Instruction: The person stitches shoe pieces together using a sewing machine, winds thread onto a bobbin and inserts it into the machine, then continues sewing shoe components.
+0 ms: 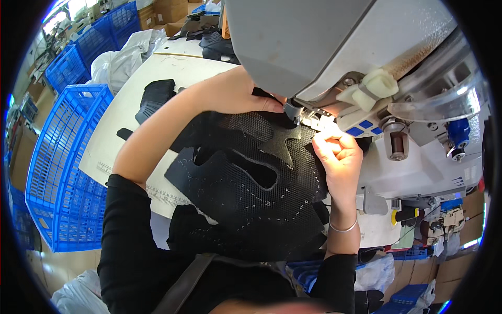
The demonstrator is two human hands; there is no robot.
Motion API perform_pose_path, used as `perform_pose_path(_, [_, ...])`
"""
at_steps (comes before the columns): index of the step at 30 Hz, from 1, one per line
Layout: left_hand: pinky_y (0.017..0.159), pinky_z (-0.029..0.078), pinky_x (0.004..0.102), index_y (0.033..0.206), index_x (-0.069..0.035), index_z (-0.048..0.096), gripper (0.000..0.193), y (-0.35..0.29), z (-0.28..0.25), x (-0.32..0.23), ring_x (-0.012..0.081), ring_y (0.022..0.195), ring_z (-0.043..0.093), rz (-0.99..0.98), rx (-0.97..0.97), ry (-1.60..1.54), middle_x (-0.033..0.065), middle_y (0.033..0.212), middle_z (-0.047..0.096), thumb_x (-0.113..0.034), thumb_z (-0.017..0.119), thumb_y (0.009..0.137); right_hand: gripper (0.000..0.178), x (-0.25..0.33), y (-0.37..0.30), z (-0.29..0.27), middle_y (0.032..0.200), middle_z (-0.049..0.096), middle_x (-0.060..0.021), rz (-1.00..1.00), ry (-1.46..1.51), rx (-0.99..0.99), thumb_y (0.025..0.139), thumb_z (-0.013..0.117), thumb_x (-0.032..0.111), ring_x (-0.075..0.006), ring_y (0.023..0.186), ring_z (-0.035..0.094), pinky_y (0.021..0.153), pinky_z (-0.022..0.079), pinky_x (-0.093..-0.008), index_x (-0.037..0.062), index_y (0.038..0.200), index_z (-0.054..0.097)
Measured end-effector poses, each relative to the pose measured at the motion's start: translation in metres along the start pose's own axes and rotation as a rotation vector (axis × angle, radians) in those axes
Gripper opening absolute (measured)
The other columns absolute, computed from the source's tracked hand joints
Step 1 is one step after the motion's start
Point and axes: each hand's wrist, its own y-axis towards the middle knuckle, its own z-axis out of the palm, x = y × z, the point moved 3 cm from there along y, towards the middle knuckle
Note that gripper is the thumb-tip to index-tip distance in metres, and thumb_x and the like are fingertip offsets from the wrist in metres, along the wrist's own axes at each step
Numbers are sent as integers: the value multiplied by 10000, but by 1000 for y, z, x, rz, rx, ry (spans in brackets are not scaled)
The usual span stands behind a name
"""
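Note:
A large black mesh fabric piece (298, 193) with a long cut-out slot and pale stitch marks drapes from the sewing machine (298, 42) toward my body. Beside the brightly lit presser foot (311, 121), my right hand (341, 157) is closed, fingertips and thumb pinching the right edge of the fabric. My left hand (232, 93) reaches round to the far side of the work, its thumb stretched toward the needle area and black fabric between thumb and fingers. The machine head hides part of those fingers. A smaller grey-black patch (280, 144) lies over the mesh near the foot.
Black cut pieces (157, 97) lie on the white table (123, 123), whose front edge carries a ruler strip. Tall blue crates (65, 172) stand along the left. A thread spool (397, 144) and a clear curved guard (444, 107) are on the machine's right side.

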Motion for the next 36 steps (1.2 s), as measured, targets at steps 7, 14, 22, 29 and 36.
perform_pose_path(7, [1092,258,479,1170,-133,638,503,-58,33,-37,240,1103,587,365,-109,527,61,1237,579,-158,709,673,183,9,-2,1,932,648,-91,16,-76,116,845,649,-50,-109,854,622,773,507,-229,-54,996,546])
perform_pose_path(14, [1015,400,433,955,-98,702,207,-54,39,-52,196,942,667,469,-355,693,35,1004,695,-98,651,754,148,6,-4,-6,917,658,-80,1,-43,45,836,631,-62,-90,794,616,717,497,-216,-36,977,592])
perform_pose_path(22, [817,429,294,895,-95,696,247,-39,37,-18,187,940,680,474,-446,549,36,970,712,-1,633,675,62,-5,3,0,823,645,-26,-38,-63,-53,841,656,-31,-40,702,564,629,447,-178,-36,896,626])
perform_pose_path(29, [955,458,398,909,-64,672,203,-50,38,-31,199,909,661,501,-424,791,42,971,690,-114,644,714,243,58,-30,4,966,611,-64,-564,-1201,-119,747,729,47,-196,805,575,648,438,-320,46,981,664])
perform_pose_path(36, [931,463,383,967,-10,654,302,-44,35,-75,188,859,621,377,-244,963,60,984,639,-112,593,690,489,60,-25,31,975,561,-80,-579,-1245,200,668,764,263,-270,881,545,784,420,-386,35,1065,593])
